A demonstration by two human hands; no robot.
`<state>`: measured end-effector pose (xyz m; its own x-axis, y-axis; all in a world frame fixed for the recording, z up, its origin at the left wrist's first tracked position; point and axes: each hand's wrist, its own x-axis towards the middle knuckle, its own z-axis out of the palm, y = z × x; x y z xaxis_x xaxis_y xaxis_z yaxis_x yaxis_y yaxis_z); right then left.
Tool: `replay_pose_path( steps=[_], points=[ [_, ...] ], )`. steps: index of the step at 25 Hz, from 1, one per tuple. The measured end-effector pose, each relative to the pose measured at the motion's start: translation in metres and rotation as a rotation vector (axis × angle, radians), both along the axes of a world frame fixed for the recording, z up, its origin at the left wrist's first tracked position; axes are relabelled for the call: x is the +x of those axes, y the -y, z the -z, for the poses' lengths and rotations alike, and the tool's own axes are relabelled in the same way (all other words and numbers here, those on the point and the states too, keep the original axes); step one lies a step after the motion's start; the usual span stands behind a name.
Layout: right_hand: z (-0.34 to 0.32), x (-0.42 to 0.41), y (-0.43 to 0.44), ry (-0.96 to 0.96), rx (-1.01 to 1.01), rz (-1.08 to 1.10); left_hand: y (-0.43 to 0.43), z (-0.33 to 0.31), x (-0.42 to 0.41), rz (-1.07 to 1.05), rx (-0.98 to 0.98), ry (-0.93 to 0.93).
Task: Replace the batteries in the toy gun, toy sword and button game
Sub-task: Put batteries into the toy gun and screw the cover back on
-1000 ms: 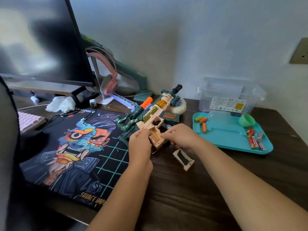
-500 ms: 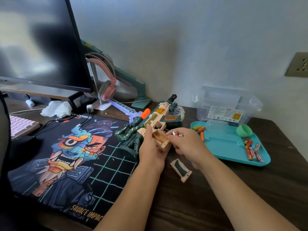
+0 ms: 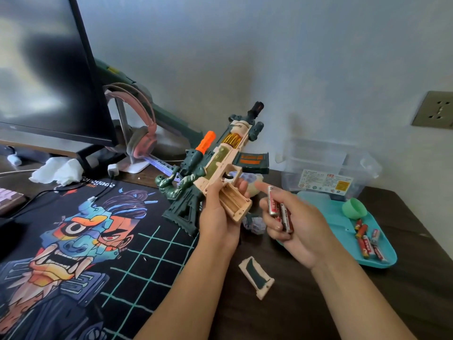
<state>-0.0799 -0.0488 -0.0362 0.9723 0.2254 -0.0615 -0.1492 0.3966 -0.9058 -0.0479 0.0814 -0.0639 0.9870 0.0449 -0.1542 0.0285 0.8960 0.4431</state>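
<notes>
My left hand point(image 3: 218, 217) grips the tan and dark green toy gun point(image 3: 220, 163) by its handle and holds it tilted up above the desk. The battery compartment point(image 3: 234, 201) in the handle is open and looks empty. Just right of it, my right hand point(image 3: 291, 224) holds red and silver batteries point(image 3: 279, 209) in curled fingers, with the forefinger stretched toward the gun. The compartment cover point(image 3: 257, 276) lies on the desk below my hands. More red batteries point(image 3: 367, 241) lie on the teal tray point(image 3: 338, 224). A translucent purple toy sword blade point(image 3: 159, 164) shows behind the gun.
A printed desk mat point(image 3: 81, 241) covers the left of the dark wooden desk. Behind stand a monitor point(image 3: 44, 69), pink headphones point(image 3: 139, 133) on a stand and crumpled tissue point(image 3: 58, 170). A clear plastic box point(image 3: 328, 168) and a green cup point(image 3: 354, 208) sit at the tray's far side.
My left hand has lifted the gun off the desk and tilted it up. My right hand has drawn back from the handle with batteries in it. The camera has moved closer.
</notes>
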Motion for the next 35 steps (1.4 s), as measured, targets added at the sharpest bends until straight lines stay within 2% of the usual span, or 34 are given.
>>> replay_pose_path(
  steps=[5,10,14,16,21,27,30,33,35],
  points=[
    [0.015,0.019,0.003,0.077,-0.037,0.023,-0.001,0.008,0.004,0.063,0.005,0.034],
    [0.023,0.014,-0.013,0.211,-0.394,0.154,-0.003,0.019,0.004,0.071,0.056,0.032],
    [0.024,0.010,-0.018,0.247,-0.444,0.174,-0.003,0.022,0.002,0.050,0.077,0.013],
    [0.027,0.010,-0.017,0.274,-0.496,0.203,-0.004,0.023,0.003,0.030,0.061,-0.008],
    [0.035,0.006,-0.022,0.501,-0.733,0.360,-0.008,0.023,0.004,0.029,-0.006,-0.025],
    [0.040,-0.003,-0.026,0.659,-0.796,0.423,-0.009,0.017,0.000,-0.027,-0.072,-0.070],
    [0.046,-0.001,-0.030,0.738,-0.995,0.416,-0.009,0.018,-0.001,-0.029,-0.115,-0.104],
    [0.049,0.004,-0.034,0.720,-1.141,0.407,-0.007,0.019,-0.002,-0.021,-0.108,-0.111],
    [0.049,0.005,-0.036,0.646,-1.138,0.347,-0.007,0.020,-0.001,-0.022,-0.094,-0.126]
  ],
)
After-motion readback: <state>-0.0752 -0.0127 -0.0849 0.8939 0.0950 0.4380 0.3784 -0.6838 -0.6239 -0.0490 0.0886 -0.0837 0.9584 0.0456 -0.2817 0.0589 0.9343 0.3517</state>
